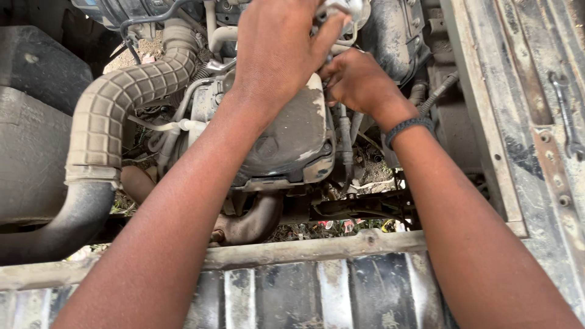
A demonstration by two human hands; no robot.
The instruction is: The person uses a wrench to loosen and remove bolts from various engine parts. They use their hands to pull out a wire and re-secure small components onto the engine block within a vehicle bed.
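Both bare forearms reach forward and converge. The left hand (277, 52) lies back-up, fingers curled, thumb stretched rightward. The right hand (356, 79), a dark band at its wrist, seems clenched, fingertips hidden.

Daylight, bare ground (131, 58) beneath, worn metal panel (518, 73) alongside.

A worn, scuffed metal vehicle frame (487, 91) is running along the right side of the open engine bay, and a combination wrench (565, 113) is lying flat on it, pointing lengthwise, near two bolt heads (554, 170).
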